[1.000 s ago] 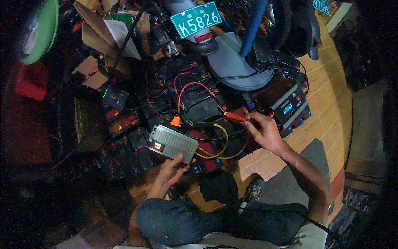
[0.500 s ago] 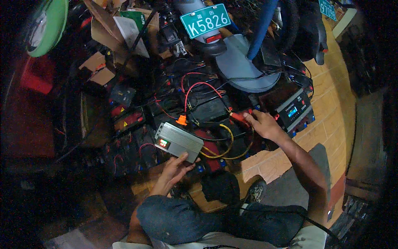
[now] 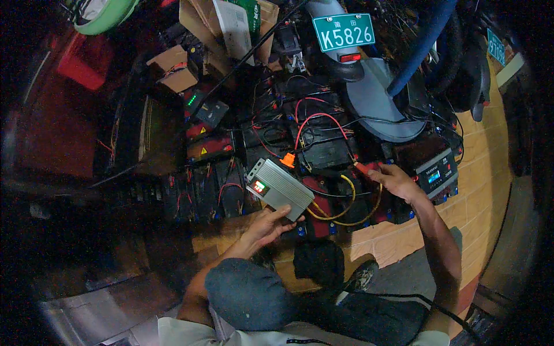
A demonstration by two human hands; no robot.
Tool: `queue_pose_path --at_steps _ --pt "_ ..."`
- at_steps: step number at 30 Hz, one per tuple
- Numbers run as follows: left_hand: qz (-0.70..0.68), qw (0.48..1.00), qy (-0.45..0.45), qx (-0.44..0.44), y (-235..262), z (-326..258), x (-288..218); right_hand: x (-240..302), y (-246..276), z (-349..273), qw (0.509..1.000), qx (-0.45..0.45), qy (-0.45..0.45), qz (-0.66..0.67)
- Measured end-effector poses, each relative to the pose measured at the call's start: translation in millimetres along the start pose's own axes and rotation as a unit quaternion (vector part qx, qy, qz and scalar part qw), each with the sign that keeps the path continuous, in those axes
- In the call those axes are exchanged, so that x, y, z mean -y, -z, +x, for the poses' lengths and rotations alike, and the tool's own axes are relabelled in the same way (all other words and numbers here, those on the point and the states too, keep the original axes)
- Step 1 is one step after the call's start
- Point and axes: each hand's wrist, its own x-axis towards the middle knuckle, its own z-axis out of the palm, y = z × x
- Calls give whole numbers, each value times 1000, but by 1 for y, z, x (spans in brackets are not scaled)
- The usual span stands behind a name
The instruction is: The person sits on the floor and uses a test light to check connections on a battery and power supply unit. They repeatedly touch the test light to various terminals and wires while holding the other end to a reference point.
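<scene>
A silver finned metal box (image 3: pixel 284 187) with a small lit red-and-green digital display rests tilted over the batteries. My left hand (image 3: pixel 266 226) grips its near lower edge, thumb on top. An orange connector (image 3: pixel 287 160) sits at its far edge, and red wire arches away from there to the right. My right hand (image 3: pixel 395 181) is closed around a red-handled clamp (image 3: pixel 367 169), whose tip is by the end of the red wire; whether they touch is too small to tell. Yellow cables (image 3: pixel 345 218) loop between the box and the area below my right hand.
Rows of black and red batteries (image 3: pixel 210 149) with loose wires cover the floor ahead. A black device with a lit blue screen (image 3: pixel 435 173) stands at the right. Beyond are a scooter's grey footboard (image 3: pixel 378 104), cardboard boxes (image 3: pixel 173 72) and a green basin (image 3: pixel 107 17).
The whole scene has shifted rightward in the picture as my head turned. Both hands keep their holds on the metal box and the clamp. Green lights now show on a unit at the left.
</scene>
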Motion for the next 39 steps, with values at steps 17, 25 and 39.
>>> queue_pose_path --at_steps 17,25,39 --pt "-2 1000 -7 -3 8 6 6 -22 -9 5 993 -42 -33 107" --pt "-19 1000 1 -3 9 4 7 -32 -20 6 986 -80 -43 137" --pt "-16 1000 11 -14 2 -1 1 -33 -25 2 988 -151 -10 42"
